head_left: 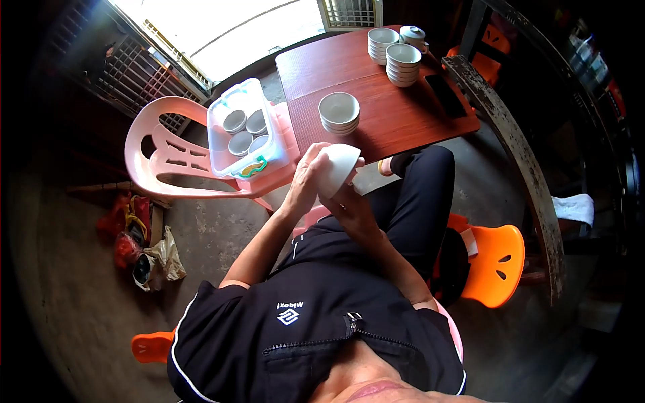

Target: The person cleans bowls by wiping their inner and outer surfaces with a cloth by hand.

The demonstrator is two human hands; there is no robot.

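Observation:
Over my lap, just off the table's near edge, I hold a white bowl [339, 168] tilted on its side. My left hand [308, 176] is closed around its left side. My right hand [351, 203] grips it from below and the right; its fingers are partly hidden by the bowl. Closest to my hands on the tabletop is a short stack of white bowls [339, 114]. To the left, a clear plastic box [220, 138] with several bowls [240, 143] in it rests on a pink chair [144, 144].
At the far side of the red-brown table [306, 80] stand two taller bowl stacks [403, 65] and a lidded white pot [413, 33]. A dark flat object [443, 95] lies near the right edge. Orange chairs [494, 265] and bags [161, 258] are around me.

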